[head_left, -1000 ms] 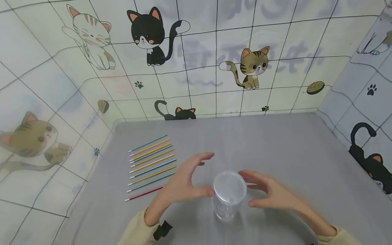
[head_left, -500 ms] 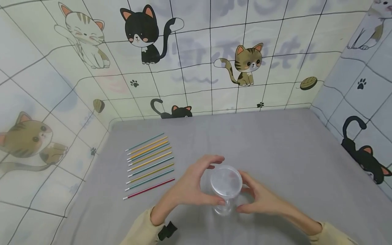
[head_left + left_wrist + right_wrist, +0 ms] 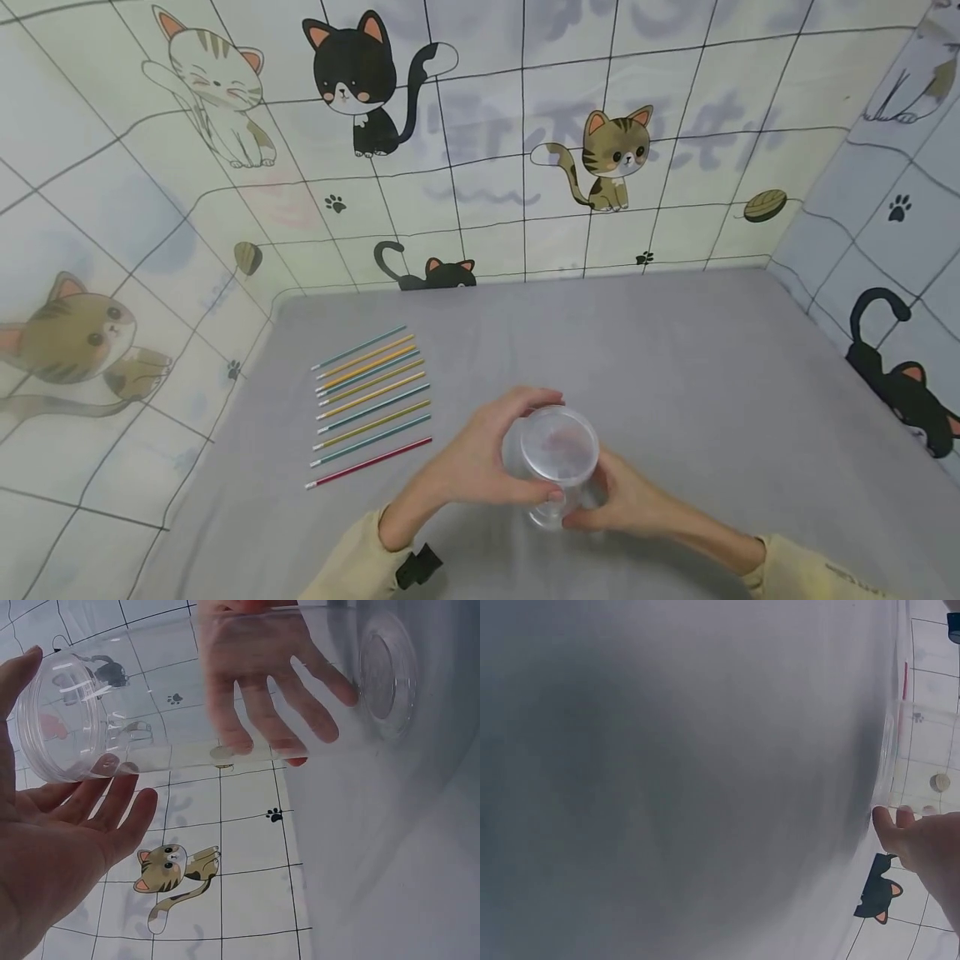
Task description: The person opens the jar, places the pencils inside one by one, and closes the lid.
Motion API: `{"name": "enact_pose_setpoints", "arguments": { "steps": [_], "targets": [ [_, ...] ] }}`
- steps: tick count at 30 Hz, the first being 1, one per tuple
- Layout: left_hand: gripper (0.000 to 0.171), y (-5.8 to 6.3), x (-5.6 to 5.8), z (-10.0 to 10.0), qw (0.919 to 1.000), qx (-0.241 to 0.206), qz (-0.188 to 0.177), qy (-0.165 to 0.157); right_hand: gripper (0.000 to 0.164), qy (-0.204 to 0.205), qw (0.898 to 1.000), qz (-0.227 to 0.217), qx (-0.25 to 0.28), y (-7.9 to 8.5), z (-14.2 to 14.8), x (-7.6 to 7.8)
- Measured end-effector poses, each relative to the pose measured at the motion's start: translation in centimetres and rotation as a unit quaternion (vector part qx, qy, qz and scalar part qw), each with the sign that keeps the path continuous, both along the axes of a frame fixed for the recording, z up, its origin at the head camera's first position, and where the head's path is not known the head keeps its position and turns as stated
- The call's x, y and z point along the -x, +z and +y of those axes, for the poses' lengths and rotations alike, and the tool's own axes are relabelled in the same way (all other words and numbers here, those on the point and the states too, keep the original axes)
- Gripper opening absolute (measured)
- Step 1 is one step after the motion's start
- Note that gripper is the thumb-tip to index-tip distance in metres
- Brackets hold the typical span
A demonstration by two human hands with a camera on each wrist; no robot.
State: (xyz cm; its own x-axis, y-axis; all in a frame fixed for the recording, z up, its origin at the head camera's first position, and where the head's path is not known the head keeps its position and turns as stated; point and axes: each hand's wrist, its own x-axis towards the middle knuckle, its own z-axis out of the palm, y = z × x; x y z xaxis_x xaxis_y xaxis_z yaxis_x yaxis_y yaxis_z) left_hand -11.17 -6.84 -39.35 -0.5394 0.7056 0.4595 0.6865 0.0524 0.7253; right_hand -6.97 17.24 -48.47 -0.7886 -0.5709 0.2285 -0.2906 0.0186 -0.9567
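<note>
A clear plastic jar (image 3: 545,515) with a round, translucent lid (image 3: 560,444) stands upright on the grey tabletop near the person. My left hand (image 3: 480,454) holds it around the lid, thumb on the near side and fingers on the far side. Lower down, my right hand (image 3: 637,500) grips the jar's body from the right. Through the transparent wall of the jar (image 3: 169,682), the left wrist view shows the right hand's fingers (image 3: 259,712) spread along the far side. Only part of the right hand (image 3: 930,851) appears at the edge of the right wrist view.
Several pencils (image 3: 373,412) in teal, yellow and olive lie in a slanted row on the left of the grey table (image 3: 675,358). A red pencil (image 3: 369,463) is nearest the person. Cat-printed tile-pattern walls (image 3: 487,196) enclose the back and sides.
Both hands have closed in on the jar from either side, the left around its lid and the right around its body. The pencils have stayed in place.
</note>
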Motion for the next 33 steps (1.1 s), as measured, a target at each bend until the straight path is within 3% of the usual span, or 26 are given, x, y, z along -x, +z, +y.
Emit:
{"name": "enact_pose_setpoints", "arguments": {
  "steps": [10, 15, 23, 33],
  "targets": [
    [0.078, 0.1, 0.2, 0.5, 1.0000, 0.000, 0.003, 0.005, 0.076, 0.014, 1.000, 0.020, 0.005, -0.2, -0.2, 0.6],
    [0.073, 0.2, 0.1, 0.8, 0.9996, -0.012, 0.000, 0.025, 0.072, 0.006, 1.000, 0.026, -0.003, -0.3, -0.4, 0.7],
    [0.074, -0.3, -1.4, 1.5, 0.9929, -0.052, -0.030, 0.102, 0.076, -0.022, 0.994, 0.104, 0.010, -1.0, -1.0, 0.4],
    [0.073, -0.7, -3.2, 3.3, 0.9723, -0.091, 0.011, 0.215, 0.065, -0.096, 0.985, 0.130, -0.053, -0.3, -1.7, -0.4]
  ]
}}
